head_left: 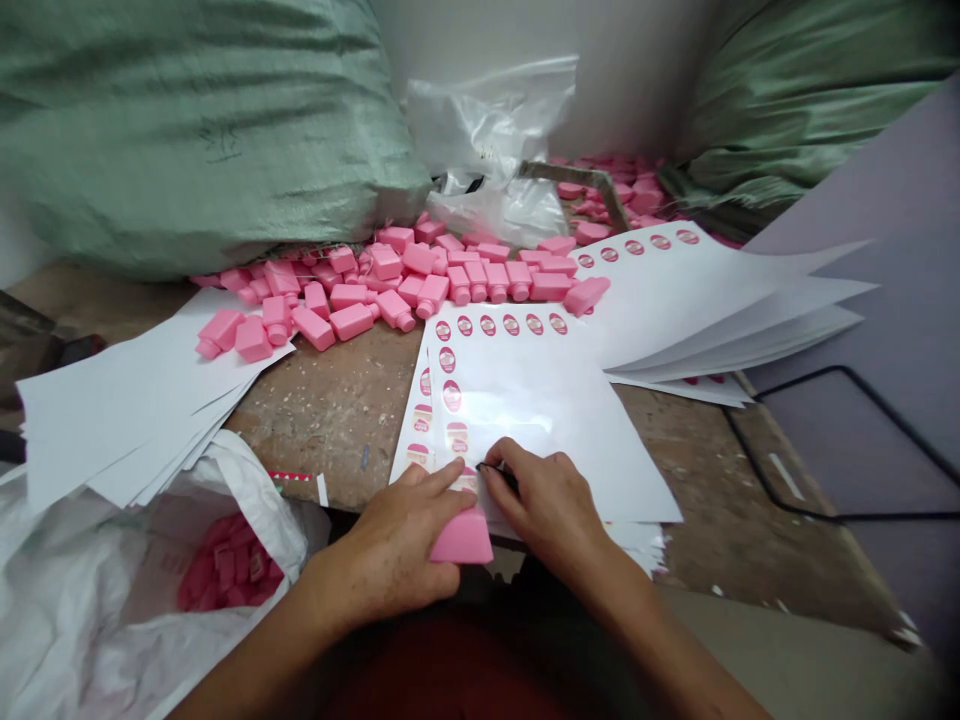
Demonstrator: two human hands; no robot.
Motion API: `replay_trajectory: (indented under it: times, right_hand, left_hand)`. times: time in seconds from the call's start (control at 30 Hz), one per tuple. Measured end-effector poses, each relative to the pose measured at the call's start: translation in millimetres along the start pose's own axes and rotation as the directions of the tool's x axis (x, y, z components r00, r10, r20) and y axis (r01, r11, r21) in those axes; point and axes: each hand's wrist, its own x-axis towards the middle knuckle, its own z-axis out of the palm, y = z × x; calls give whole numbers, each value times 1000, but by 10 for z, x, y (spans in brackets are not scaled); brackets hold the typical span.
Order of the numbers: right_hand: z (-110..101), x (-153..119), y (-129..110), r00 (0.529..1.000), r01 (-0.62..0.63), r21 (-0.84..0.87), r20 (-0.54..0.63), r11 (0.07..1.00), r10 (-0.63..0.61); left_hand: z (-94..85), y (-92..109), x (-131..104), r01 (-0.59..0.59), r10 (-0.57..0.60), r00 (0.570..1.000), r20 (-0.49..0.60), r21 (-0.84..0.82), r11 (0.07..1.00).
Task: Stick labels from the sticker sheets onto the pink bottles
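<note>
My left hand (397, 540) is closed around a small pink plastic bottle (463, 538) at the table's front edge, its fingers reaching onto the sticker sheet (517, 400). That white sheet carries oval pink labels along its top and left sides. Pinched in my right hand (544, 500) is a thin dark tool (504, 477), its tip by a label (466, 480) near the left fingertips; its exact kind is unclear. Past the sheet lies a heap of pink bottles (386, 262) on their sides. Part of the held bottle is hidden by my left hand.
Loose white sheets (142, 390) lie at left, above an open white sack (247, 470) with pink bottles inside. More label sheets (690, 300) curl up at right. Green sacks (195, 130) and a clear plastic bag (502, 150) stand behind. A black metal frame (840, 517) is at right.
</note>
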Motion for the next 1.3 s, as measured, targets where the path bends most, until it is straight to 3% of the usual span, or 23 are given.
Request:
replay_trajectory:
  times: [0.13,0.27,0.33,0.4,0.47,0.53,0.6,0.67,0.9,1.0,1.07,1.17,1.23,1.3]
  right_hand:
    - [-22,3,41,997,-58,125,59,990,50]
    - [0,-26,25,1000,-7,7,-8,1000,7]
    - [2,-28,9,1000,11,-40,-2,999,-11]
    - [-11,-19,3,999,15,-48,32,999,-13]
    - [-31,-5,9,998,13,-30,67,999,-11]
    - [-49,6,19,996,12,-11,83,1000,-11]
    - [-54,7,26,996,18,-3,87,1000,-18]
    - [-41,0,23,996,28,-9,81,1000,-27]
    - [94,-2,-19,996,44,-69,-78,997,-49]
    - [70,16,4,997,-46,123,-55,991,53]
    - [-1,25,39,989,-145,396,38,907,142]
    - [-154,21,84,969,-239,729,132,642,211]
    - [-255,1,86,963,-247,808,146,535,225]
    - [-336,-30,63,966,-235,834,141,500,217]
  left_hand:
    - [28,-34,6,3,-3,1000,-11,-23,1000]
    - [-9,-52,-8,14,-14,1000,7,-78,997]
    - [-72,-58,-5,21,-21,1000,2,-163,986]
    - [-151,-66,36,70,-78,997,-7,-360,930]
    - [-217,-80,135,109,-174,984,-38,-647,755]
    - [-243,-102,280,62,-272,959,-79,-878,474]
    - [-226,-122,432,-19,-347,931,-111,-966,257]
    - [-187,-133,545,-45,-388,915,-109,-984,172]
    - [-131,-95,589,-82,-429,896,-116,-992,97]
    - [-130,-100,593,-96,-448,886,-124,-992,83]
    - [-121,-114,605,-101,-455,881,-129,-991,86]
    - [-97,-114,609,-117,-452,879,-154,-987,109]
    - [-77,-76,584,-142,-453,871,-192,-980,142]
    - [-53,1,531,-167,-430,875,-222,-973,162]
